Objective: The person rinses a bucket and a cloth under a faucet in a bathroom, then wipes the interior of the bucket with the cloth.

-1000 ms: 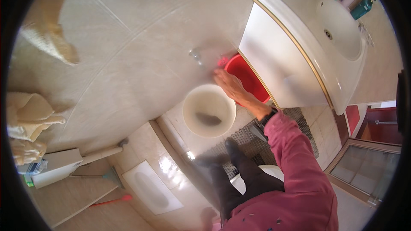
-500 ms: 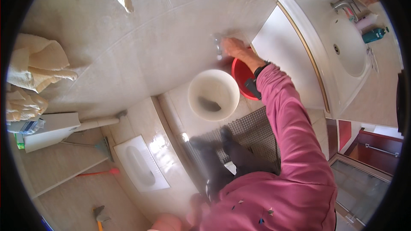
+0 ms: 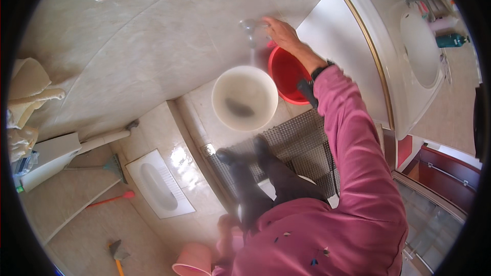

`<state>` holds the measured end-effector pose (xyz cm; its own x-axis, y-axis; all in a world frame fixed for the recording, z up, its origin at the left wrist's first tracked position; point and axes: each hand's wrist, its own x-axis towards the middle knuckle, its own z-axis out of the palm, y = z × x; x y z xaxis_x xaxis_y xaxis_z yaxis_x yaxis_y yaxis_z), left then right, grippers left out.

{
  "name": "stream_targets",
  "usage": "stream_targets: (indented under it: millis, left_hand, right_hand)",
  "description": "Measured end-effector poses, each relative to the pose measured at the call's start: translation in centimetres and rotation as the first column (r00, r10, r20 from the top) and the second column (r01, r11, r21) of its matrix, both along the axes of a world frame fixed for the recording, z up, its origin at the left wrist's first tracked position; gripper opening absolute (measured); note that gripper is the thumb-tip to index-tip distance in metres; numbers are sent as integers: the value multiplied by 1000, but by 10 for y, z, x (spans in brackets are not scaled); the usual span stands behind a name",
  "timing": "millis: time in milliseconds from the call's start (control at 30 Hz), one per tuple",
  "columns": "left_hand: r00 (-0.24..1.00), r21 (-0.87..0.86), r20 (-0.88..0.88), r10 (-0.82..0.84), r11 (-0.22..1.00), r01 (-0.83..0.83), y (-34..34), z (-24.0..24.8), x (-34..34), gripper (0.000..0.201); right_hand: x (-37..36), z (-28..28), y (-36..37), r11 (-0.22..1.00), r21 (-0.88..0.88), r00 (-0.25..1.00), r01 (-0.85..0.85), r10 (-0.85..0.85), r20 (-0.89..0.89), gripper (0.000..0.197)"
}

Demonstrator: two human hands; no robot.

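My right hand [image 3: 282, 33] reaches to the wall, its fingers closed at the handle side of a metal tap [image 3: 248, 24]. A pale streak like running water drops from the tap toward a white bucket [image 3: 218, 110] on the floor below. Inside that bucket lies a dark, blurred shape. Beneath my right wrist stands a red bucket [image 3: 289, 69], close against the white one. My left hand [image 3: 225, 227] hangs low by my left leg, blurred, with a pink thing [image 3: 237, 237] beside it. Whether the left fingers hold it does not show.
My feet are on a dark ribbed mat [image 3: 294, 135]. A squat toilet [image 3: 158, 186] is sunk in the floor at left. Near my left side stands a pink bucket [image 3: 193, 259]. A sink [image 3: 417, 61] and its white cabinet [image 3: 342, 46] border the right.
My right hand, blurred near the tap before, now shows clearly at it. A pale streak now shows under the tap. The whole view has shifted slightly, and more of my left hand shows.
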<state>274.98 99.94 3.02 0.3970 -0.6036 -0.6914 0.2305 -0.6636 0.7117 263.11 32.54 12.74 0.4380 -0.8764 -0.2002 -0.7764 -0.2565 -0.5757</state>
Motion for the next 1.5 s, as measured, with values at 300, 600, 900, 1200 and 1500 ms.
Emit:
stream_targets:
  millis: [300, 600, 900, 1200, 1500]
  left_hand:
    - [972, 172, 55, -227, 961, 215, 55, -89, 10, 17]
    - [915, 326, -322, 242, 936, -133, -43, -30, 13, 15]
    - [882, 359, -402, 247, 928, -97, -68, -22, 7, 13]
    - [934, 264, -232, -270, 907, 328, -10, -78, 17, 15]
    - [768, 579, -193, -610, 561, 591, -85, -49, -20, 22]
  right_hand:
    - [-41, -226, 257, 213, 769, 571, 602, -788, -229, 62]
    - [-53, -403, 246, 645, 619, 652, 447, -709, 269, 37]
    - [-67, -376, 227, 654, 613, 632, 443, -713, 303, 25]
    - [-53, -264, 202, 314, 853, 602, 418, -798, -1, 39]
    - [-96, -172, 175, 602, 766, 819, 226, -543, 184, 25]
